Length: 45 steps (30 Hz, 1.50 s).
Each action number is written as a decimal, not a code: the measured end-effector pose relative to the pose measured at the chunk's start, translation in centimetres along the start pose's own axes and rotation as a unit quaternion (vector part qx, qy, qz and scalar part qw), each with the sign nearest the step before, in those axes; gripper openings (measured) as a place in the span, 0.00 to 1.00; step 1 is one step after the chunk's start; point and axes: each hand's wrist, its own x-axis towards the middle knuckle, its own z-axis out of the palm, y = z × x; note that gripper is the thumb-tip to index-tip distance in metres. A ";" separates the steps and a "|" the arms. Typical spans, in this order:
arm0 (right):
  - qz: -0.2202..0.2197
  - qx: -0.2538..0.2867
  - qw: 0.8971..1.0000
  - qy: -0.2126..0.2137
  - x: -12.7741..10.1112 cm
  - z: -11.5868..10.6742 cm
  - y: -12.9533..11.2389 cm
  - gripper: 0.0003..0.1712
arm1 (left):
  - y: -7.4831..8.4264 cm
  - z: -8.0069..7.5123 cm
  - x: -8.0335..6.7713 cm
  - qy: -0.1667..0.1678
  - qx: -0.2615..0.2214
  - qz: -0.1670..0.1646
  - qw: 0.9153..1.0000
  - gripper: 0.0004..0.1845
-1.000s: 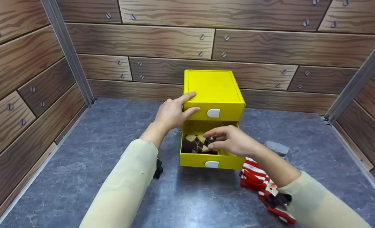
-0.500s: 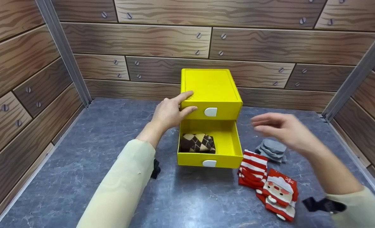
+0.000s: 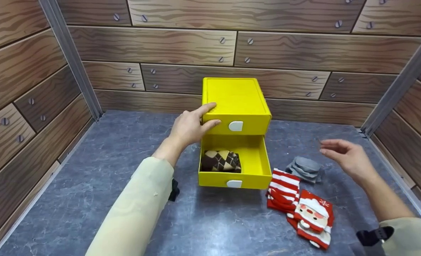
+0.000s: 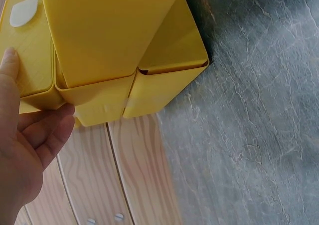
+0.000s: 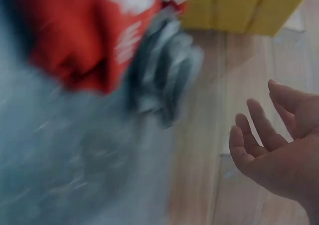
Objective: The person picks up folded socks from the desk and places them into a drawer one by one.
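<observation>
Yellow drawer box [image 3: 236, 103] sits upright mid-table near the back wall, handles facing the person; its long axis runs front to back. Upper drawer is shut, lower drawer [image 3: 256, 165] is pulled out toward the person, w/ a brown argyle sock bundle [image 3: 221, 160] lying in its left half. Left hand [image 3: 189, 126] rests on the box's top left front corner, fingers nearly straight, thumb on the front face next to the white handle [image 3: 235, 126]; it presses, no real clamp. Right hand [image 3: 349, 158] hovers in the air right of the box, fingers relaxed and apart, holding nothing, nearest the grey folded socks [image 3: 304, 169] just below and left of it. Red-white striped Santa socks [image 3: 303, 208] lie on the grey table [image 3: 89, 170] by the drawer's front right corner, close to the grey pair. Right wrist view is heavily blurred: red and grey shapes only, no detail. Left wrist view shows the box's side and corner, drawer contents hidden. Dark strap [image 3: 174, 189] under left sleeve is partly hidden.
</observation>
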 end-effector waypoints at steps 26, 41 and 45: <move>0.045 -0.091 0.984 -0.145 -1.1 3.1 5.7 0.28 | 0.2 0.0 0.1 0.000 0.003 -0.001 1.000 0.35; 0.028 -0.127 0.980 -0.148 -1.2 3.4 5.5 0.26 | 0.0 0.0 -0.1 0.001 -0.004 -0.005 1.000 0.35; 0.031 -0.123 0.983 -0.135 -1.4 3.3 5.5 0.24 | -0.1 0.1 -0.1 0.005 -0.003 0.006 1.000 0.35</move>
